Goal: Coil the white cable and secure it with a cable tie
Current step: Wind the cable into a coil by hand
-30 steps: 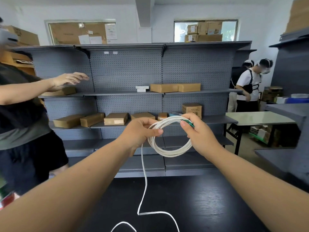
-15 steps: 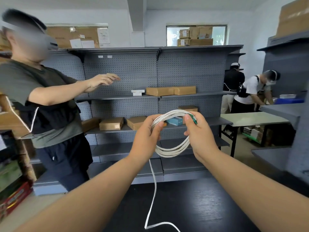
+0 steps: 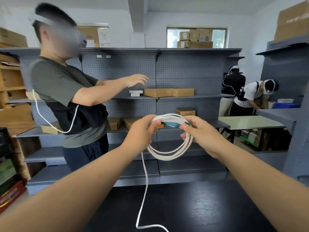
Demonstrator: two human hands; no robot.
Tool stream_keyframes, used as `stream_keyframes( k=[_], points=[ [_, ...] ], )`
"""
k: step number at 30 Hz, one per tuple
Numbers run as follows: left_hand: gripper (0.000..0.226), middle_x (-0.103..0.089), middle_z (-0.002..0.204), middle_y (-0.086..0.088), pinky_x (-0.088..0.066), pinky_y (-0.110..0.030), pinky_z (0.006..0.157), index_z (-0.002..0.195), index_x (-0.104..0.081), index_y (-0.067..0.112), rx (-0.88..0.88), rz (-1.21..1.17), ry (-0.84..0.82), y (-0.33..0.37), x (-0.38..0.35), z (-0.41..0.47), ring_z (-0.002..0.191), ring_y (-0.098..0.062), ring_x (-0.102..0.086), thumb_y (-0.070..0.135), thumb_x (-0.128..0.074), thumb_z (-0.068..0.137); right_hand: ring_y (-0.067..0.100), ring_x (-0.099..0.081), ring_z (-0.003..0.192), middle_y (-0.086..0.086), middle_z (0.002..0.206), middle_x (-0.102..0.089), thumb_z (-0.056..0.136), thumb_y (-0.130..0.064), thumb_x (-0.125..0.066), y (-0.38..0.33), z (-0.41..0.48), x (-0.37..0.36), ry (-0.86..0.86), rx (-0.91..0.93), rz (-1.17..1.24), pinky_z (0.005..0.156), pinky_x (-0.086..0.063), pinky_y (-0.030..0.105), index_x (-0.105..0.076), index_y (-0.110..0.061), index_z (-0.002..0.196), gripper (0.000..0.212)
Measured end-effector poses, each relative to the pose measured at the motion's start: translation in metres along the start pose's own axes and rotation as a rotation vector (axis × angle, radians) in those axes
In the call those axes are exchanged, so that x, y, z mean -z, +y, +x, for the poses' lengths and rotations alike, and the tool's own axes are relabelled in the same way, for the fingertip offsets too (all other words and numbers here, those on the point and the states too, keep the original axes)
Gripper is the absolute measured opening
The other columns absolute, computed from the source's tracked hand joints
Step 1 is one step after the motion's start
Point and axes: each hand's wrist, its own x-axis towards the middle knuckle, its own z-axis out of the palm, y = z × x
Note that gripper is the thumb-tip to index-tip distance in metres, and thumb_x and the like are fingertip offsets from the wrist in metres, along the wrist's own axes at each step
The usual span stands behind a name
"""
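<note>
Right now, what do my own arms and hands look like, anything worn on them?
Both forearms are bare to the frame's edge, with no sleeves showing. The left hand and right hand have no gloves, rings, watch or wristband showing, and no markings.

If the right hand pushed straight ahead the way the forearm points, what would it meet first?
Likely the gray shelving unit behind the white cable coil, around the shelf holding a blue box. The right hand has open air before that; depth is hard to judge.

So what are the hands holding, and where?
Both hold the cable coil up top: left hand at the left side, right hand at the right, by a green bit.
</note>
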Motion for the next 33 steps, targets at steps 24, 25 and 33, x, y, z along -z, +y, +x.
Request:
stream_keyframes(
  k=[24,25,33],
  points=[
    [0.032,-0.062,0.078,-0.001,-0.045,-0.03,0.056,0.091,-0.064,0.02,0.325,-0.631,-0.042,0.023,-0.064,-0.014,0.049,-0.014,-0.056,0.036,-0.038,0.097,0.01,-0.042,0.062,-0.007,0.07,-0.046,0.098,-0.023,-0.04,0.037,0.005,0.033,0.089,0.136,-0.142,0.064,-0.038,0.033,-0.054,-0.02,0.096,0.014],
    [0.031,-0.062,0.077,-0.001,-0.045,-0.031,0.055,0.089,-0.065,0.021,0.333,-0.652,-0.025,0.023,-0.065,-0.015,0.049,-0.014,-0.055,0.036,-0.038,0.097,0.01,-0.042,0.063,-0.008,0.071,-0.046,0.098,-0.024,-0.04,0.04,0.006,0.031,0.124,0.118,-0.103,0.065,-0.038,0.035,-0.054,-0.019,0.097,0.015],
    [0.019,-0.053,0.074,0.003,-0.05,-0.026,0.06,0.109,-0.057,0.024,0.288,-0.583,0.151,0.018,-0.071,-0.014,0.055,-0.008,-0.054,0.031,-0.044,0.096,0.019,-0.046,0.069,-0.004,0.072,-0.048,0.098,-0.027,-0.039,0.042,0.011,0.008,0.374,0.013,0.118,0.066,-0.041,0.036,-0.056,-0.015,0.1,0.021]
  ],
)
